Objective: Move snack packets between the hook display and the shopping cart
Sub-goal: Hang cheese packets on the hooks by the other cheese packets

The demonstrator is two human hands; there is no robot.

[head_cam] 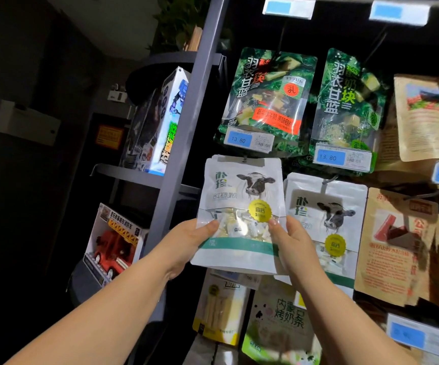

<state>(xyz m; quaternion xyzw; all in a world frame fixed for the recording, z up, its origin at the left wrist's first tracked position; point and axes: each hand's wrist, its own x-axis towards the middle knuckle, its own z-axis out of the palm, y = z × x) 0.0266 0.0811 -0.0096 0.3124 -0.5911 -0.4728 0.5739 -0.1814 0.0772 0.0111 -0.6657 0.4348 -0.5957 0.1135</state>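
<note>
Left hand (186,241): centre-left of frame, fingers grip the white cow packet (242,196) by its lower left edge, thumb on front.
Right hand (294,241): centre, fingers pinch its lower right edge.
Hook display (184,133): right half of frame, hung with snack packets.
Packet spot: centre, top edge at a peg (244,158), below green packets (265,96).

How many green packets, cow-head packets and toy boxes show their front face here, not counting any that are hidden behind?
Green packets: 2
Cow-head packets: 2
Toy boxes: 2
Total: 6
</note>
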